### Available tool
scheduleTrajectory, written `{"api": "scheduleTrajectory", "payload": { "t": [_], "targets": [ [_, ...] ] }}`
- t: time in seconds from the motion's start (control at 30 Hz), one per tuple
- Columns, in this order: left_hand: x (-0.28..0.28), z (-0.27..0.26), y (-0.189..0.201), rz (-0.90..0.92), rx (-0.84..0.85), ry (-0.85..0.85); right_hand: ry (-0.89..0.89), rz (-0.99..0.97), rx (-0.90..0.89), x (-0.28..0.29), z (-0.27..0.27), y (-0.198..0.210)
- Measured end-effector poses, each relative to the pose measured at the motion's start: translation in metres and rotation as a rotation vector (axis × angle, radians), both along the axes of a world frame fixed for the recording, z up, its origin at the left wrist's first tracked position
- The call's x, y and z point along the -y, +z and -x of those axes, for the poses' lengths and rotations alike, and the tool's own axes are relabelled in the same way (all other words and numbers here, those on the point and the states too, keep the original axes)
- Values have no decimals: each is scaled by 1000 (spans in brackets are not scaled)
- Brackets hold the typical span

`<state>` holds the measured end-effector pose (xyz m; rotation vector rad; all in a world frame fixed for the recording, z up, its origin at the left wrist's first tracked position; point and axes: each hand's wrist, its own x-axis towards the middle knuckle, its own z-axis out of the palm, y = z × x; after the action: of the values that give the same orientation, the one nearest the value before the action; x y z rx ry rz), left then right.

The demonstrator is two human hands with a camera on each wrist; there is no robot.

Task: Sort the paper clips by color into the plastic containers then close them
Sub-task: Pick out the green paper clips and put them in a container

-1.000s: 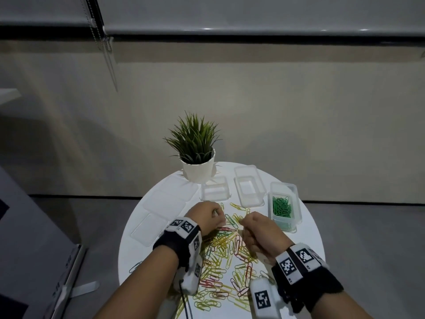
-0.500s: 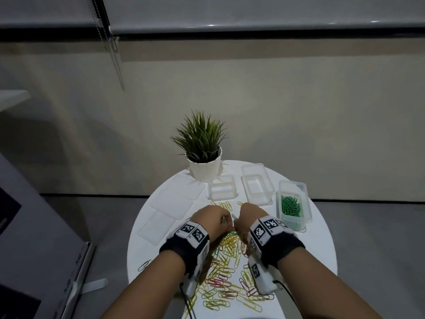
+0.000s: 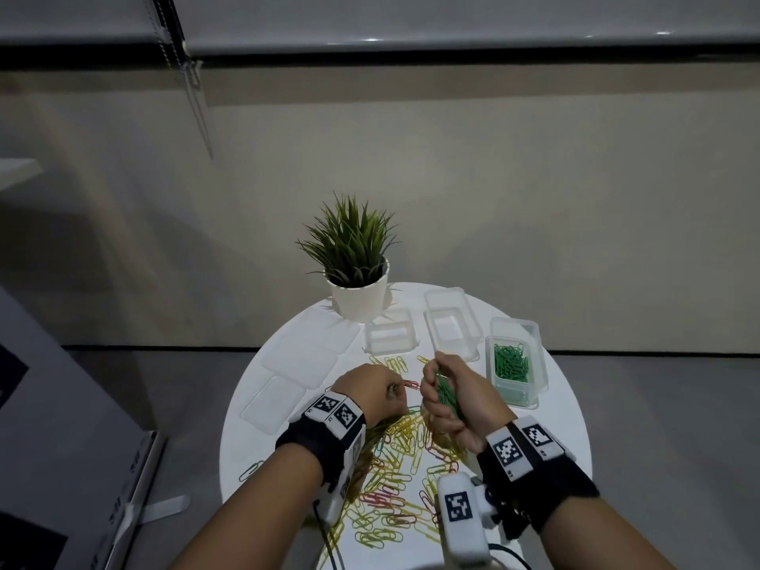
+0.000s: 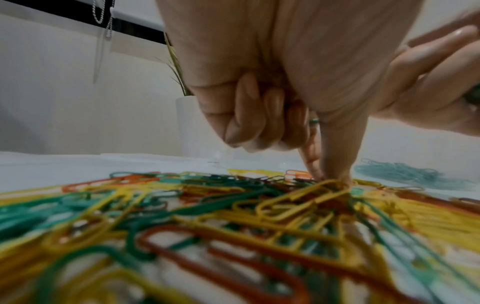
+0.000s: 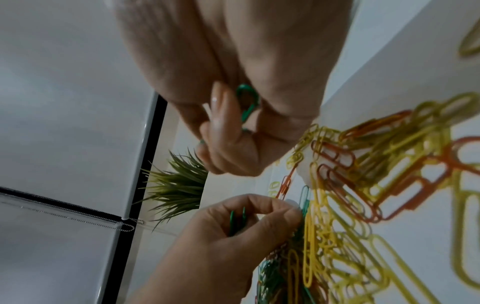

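A mixed pile of yellow, red and green paper clips (image 3: 403, 458) covers the near half of the round white table (image 3: 551, 425). My left hand (image 3: 392, 390) is down on the pile's far edge, thumb and forefinger pinching a green clip (image 5: 303, 197), with more green clips (image 5: 236, 220) tucked in its curled fingers. My right hand (image 3: 442, 388) is lifted just right of it, palm turned sideways, gripping a bunch of green clips (image 3: 446, 394). Three open clear containers stand behind: a small one (image 3: 390, 335), a middle one (image 3: 452, 327), and a right one (image 3: 514, 388) holding green clips.
A potted plant (image 3: 357, 261) stands at the table's far edge. Clear lids (image 3: 306, 351) lie flat on the left side of the table. One stray clip (image 3: 251, 471) lies near the left rim. A grey floor surrounds the table, with a wall behind.
My right hand has risen off the pile and rolled so that its bunch of green clips now shows. My left hand stays at the pile's far edge, pinching.
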<state>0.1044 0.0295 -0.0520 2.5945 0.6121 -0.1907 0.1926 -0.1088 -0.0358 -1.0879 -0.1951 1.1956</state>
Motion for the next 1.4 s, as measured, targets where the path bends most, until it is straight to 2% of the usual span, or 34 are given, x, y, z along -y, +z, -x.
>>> {"api": "scheduleTrajectory", "payload": {
  "t": [0.1,0.17,0.23,0.37,0.43,0.5,0.63,0.77,0.83,0.9,1.03,1.2,1.23,1.27,1.33,1.4],
  "targets": [
    [2,-3,-1,-33,-32,-5,19,173,170,-2,0,6],
    [1,-2,2,62,6,21,48,242,292,-1,-4,6],
    [-4,2,6,257,95,103,78,307,441,-2,-9,1],
    [-15,19,15,848,358,422,218,538,1005,-7,-14,-7],
    [-12,30,19,1097,491,535,301,591,1177,-13,-11,-8],
    [-8,40,19,1266,548,546,373,663,1295,-21,-4,-12],
    [-3,49,14,1459,627,551,468,793,1491,-43,9,-21],
    [0,50,14,1581,646,581,594,867,1551,-52,11,-19],
    [-2,47,14,1567,594,577,578,865,1513,-51,10,-17],
    [-5,43,12,1480,557,607,569,841,1463,-49,9,-17],
    [-19,40,9,1271,554,678,577,850,1505,-51,8,-21],
    [-30,44,9,1372,558,777,707,865,1411,-49,6,-12],
    [-32,45,8,1294,520,775,707,870,1390,-46,6,-10],
    [-33,45,7,1129,459,739,682,861,1348,-43,4,-9],
    [-34,43,8,710,323,589,618,805,1225,-35,-1,-2],
    [-31,37,8,397,236,423,526,712,1113,-23,-6,10]
  ]
}}
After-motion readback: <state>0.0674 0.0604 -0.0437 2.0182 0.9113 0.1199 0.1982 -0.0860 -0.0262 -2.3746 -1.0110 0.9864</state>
